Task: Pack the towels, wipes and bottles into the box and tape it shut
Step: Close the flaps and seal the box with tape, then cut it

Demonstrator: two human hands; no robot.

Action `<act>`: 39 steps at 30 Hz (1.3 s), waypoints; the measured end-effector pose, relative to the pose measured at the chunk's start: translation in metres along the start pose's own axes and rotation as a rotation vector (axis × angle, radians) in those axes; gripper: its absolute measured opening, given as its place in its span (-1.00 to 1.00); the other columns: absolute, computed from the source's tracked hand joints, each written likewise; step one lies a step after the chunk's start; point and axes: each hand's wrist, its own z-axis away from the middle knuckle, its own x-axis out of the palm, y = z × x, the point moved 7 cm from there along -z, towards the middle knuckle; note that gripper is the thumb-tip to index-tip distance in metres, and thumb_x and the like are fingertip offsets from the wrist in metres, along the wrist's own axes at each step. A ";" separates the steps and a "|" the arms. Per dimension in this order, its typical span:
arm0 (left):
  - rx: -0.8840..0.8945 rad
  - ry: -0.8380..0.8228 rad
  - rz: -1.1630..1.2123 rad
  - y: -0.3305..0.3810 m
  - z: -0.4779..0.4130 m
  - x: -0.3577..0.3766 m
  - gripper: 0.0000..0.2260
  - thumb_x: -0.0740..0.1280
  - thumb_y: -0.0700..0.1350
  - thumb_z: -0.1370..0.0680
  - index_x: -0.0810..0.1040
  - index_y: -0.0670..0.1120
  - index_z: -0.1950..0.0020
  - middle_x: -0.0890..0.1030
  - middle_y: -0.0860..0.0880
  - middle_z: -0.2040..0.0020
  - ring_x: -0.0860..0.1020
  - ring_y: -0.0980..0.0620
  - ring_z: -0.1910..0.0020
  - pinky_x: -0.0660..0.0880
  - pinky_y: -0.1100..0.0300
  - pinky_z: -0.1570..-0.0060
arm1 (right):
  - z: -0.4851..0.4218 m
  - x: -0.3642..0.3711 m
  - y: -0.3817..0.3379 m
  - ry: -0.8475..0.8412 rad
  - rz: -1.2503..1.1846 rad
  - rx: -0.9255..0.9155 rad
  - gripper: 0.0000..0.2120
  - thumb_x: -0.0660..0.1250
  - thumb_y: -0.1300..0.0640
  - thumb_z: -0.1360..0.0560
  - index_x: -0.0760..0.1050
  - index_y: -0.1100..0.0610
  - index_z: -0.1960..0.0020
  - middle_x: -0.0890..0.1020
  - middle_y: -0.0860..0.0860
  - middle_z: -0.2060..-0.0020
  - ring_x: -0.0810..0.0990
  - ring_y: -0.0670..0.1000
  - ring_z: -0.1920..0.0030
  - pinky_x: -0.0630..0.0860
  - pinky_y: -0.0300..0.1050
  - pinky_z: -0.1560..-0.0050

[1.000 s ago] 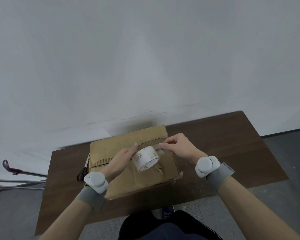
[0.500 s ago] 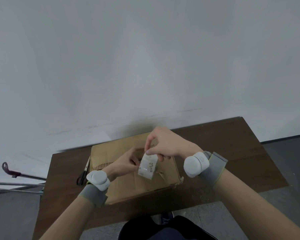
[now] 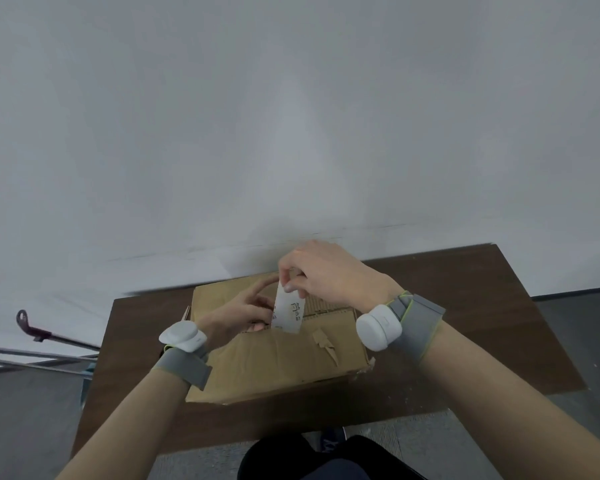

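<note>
Above closed box (image 3: 281, 362): right hand (image 3: 329, 271) pinches tape roll (image 3: 289, 311) top edge; left hand (image 3: 239, 311) grips its side.

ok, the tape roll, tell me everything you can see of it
The tape roll is white with dark print on its outer face. It is held on edge, tilted, core hidden, over the top seam of the closed cardboard box. The right hand pinches its upper edge; the left hand curls its fingers against its left side. Whether a strip is peeled free cannot be told.
</note>
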 end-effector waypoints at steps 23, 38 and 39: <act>0.047 0.002 0.168 -0.005 0.011 -0.004 -0.47 0.33 0.29 -0.53 0.59 -0.01 -0.37 0.61 -0.02 -0.33 0.57 -0.02 -0.33 0.53 -0.04 -0.31 | 0.017 0.020 0.060 0.239 -0.651 0.280 -0.78 0.55 0.02 -0.50 0.65 0.16 0.18 0.74 0.02 0.34 0.74 -0.06 0.32 0.71 -0.03 0.15; 0.098 0.086 -0.098 0.000 -0.001 0.004 -0.33 0.36 0.36 -0.51 0.56 -0.29 -0.12 0.63 -0.02 0.07 0.61 0.11 0.06 0.58 0.20 -0.02 | 0.035 0.049 0.096 0.269 -0.773 0.509 -0.66 0.48 0.37 -0.49 0.44 0.09 -0.11 0.73 0.12 0.37 0.75 0.11 0.38 0.74 0.12 0.20; 0.103 0.106 -0.111 0.002 -0.002 0.004 -0.31 0.36 0.38 -0.51 0.55 -0.30 -0.10 0.61 -0.02 0.10 0.59 0.12 0.10 0.58 0.22 0.02 | 0.036 0.046 0.098 0.284 -0.768 0.512 -0.68 0.48 0.36 -0.49 0.46 0.08 -0.10 0.73 0.11 0.38 0.75 0.10 0.38 0.74 0.10 0.20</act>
